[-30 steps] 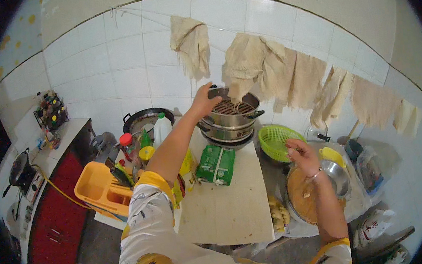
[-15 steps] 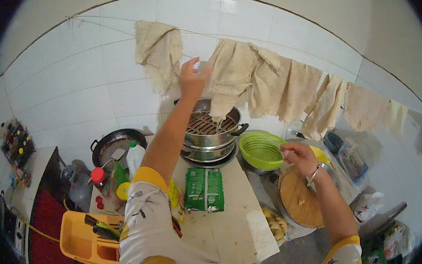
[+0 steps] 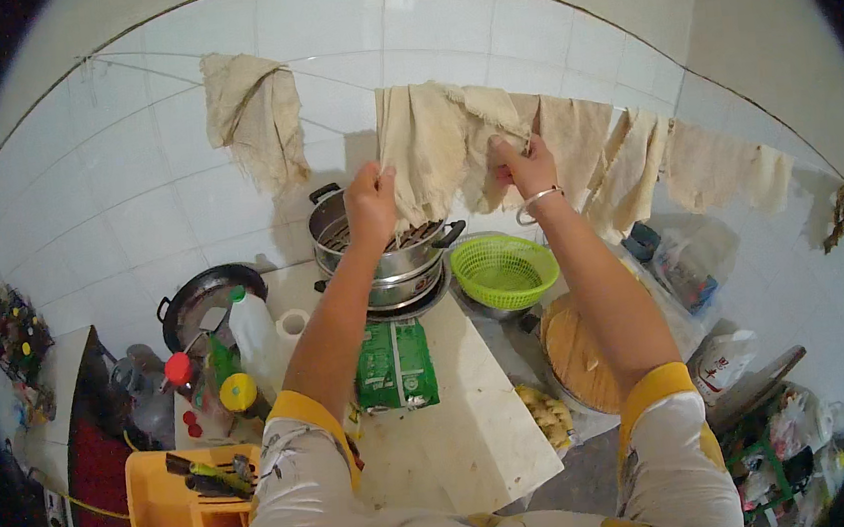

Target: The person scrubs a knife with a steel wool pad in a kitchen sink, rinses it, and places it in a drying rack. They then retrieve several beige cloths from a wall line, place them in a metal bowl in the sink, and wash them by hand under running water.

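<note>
A beige woven cloth (image 3: 422, 143) hangs from a line along the tiled wall. At its left edge my left hand (image 3: 373, 206) is closed, thumb upward, apparently gripping the edge; the fingertips are partly hidden. My right hand (image 3: 531, 169), a bracelet at its wrist, pinches the same cloth's right side between thumb and fingers. Below the cloth stands a metal steamer pot (image 3: 404, 262) with a slatted rack inside. Another beige cloth (image 3: 254, 118) hangs apart on the left, and several more (image 3: 577, 139) hang in a row to the right.
A green basket (image 3: 503, 274) and a round wooden board (image 3: 576, 355) are right of the steamer. A green packet (image 3: 395, 366) lies on the pale tabletop (image 3: 459, 451). Left are a black wok (image 3: 207, 302), a white bottle (image 3: 251, 334) and an orange tray (image 3: 156, 497) with utensils.
My left hand has come down from the upper left of the cloth and closed at its edge. My right hand has risen from beside the green basket to the cloth's right side.
</note>
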`<control>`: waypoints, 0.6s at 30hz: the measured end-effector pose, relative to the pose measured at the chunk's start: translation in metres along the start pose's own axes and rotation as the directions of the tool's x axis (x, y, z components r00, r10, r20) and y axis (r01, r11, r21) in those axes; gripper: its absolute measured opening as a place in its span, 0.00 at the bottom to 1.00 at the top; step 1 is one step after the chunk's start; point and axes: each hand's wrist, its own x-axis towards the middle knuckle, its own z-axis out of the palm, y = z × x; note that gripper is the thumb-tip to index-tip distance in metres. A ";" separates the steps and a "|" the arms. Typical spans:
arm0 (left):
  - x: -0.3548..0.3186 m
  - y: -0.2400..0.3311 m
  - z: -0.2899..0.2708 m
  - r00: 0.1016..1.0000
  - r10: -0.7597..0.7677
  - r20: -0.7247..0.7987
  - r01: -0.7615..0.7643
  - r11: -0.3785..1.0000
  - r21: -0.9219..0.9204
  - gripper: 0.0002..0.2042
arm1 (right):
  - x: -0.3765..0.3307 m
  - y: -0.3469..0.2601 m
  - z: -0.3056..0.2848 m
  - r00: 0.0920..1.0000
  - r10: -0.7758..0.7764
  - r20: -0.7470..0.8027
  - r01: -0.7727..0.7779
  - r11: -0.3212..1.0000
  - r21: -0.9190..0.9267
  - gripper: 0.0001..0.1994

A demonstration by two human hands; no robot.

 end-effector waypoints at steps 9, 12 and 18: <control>-0.049 -0.001 -0.016 0.992 0.092 -0.092 -0.077 0.985 0.153 0.08 | 0.012 0.018 -0.031 0.987 -0.138 0.079 0.155 0.727 -0.668 0.27; -0.043 -0.032 -0.016 0.994 -0.002 -0.110 0.023 0.983 0.183 0.08 | -0.005 0.017 -0.047 0.968 -0.166 0.187 0.250 0.685 -0.684 0.26; -0.012 -0.030 -0.036 0.988 -0.152 -0.020 0.153 0.979 0.137 0.09 | -0.065 -0.002 -0.067 0.925 0.224 0.307 -0.034 0.854 -0.518 0.24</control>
